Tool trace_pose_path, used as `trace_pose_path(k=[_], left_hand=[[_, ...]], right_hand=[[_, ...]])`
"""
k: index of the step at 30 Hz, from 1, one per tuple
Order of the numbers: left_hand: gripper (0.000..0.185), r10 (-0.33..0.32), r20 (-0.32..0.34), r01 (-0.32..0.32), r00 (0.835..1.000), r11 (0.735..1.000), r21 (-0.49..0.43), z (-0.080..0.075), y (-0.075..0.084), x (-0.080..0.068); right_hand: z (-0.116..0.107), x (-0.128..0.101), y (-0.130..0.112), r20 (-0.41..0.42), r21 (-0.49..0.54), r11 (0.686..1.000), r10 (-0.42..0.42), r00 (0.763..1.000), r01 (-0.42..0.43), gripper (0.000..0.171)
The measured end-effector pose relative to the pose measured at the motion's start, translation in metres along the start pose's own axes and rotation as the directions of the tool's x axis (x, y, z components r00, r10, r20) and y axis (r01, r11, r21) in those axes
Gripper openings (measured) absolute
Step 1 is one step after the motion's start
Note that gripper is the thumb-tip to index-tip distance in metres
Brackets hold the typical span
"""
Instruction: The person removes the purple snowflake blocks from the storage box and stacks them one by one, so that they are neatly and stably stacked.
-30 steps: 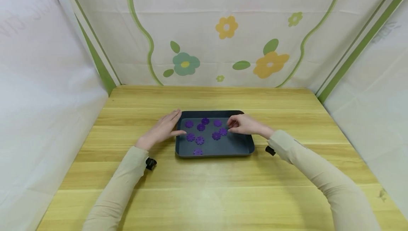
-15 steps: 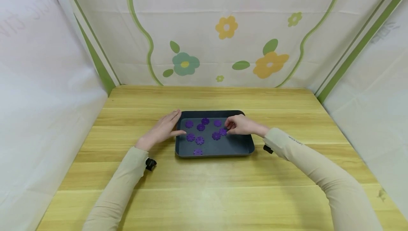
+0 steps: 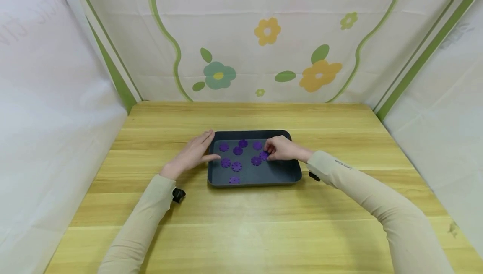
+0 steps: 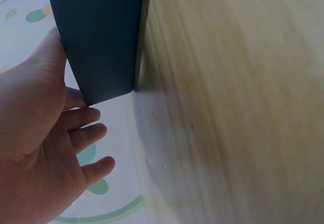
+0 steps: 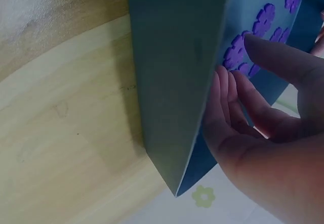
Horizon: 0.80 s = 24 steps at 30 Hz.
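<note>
Inside a dark rectangular baking tray point(image 3: 279, 177) lie several flat, purple, flower-shaped pieces, among them one piece point(image 3: 236, 166) near the middle left. My left hand point(image 3: 190, 152) rests against the tray's left end, fingers extended along the outside and thumb over the rim. Reaching over the right side, my right hand point(image 3: 284, 148) has curled fingers, with thumb and fingertips right at the edges of a purple flower-shaped piece point(image 5: 234, 53). I cannot tell whether they pinch it. Another purple flower piece point(image 3: 256, 161) lies just left of it.
The tray stands on a wooden table point(image 3: 241, 232). Behind it hangs a white cloth wall point(image 3: 241, 51) with printed flowers, and white cloth sides point(image 3: 56, 131) rise at left and right. Each wrist carries a small black camera point(image 3: 178, 195).
My right hand has moved a little left, from just beside the purple flower piece to its edges. The left hand stays at the tray's end, and the pieces lie as before.
</note>
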State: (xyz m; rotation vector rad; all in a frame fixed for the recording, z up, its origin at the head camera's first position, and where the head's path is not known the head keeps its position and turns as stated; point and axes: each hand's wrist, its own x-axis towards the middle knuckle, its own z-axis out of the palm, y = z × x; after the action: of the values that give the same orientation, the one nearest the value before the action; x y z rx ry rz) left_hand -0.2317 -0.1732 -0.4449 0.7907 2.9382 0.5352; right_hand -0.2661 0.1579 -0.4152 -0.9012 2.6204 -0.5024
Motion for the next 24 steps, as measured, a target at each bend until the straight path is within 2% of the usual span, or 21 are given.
trace_pose_path(k=[24], left_hand=[[0.089,0.009,-0.005,-0.009,1.000,1.000,0.006,-0.0015,0.0016,-0.0004]], right_hand=[[0.0057,0.0011,-0.0019,-0.036,-0.041,0.999,0.001,0.999,-0.003,0.021]])
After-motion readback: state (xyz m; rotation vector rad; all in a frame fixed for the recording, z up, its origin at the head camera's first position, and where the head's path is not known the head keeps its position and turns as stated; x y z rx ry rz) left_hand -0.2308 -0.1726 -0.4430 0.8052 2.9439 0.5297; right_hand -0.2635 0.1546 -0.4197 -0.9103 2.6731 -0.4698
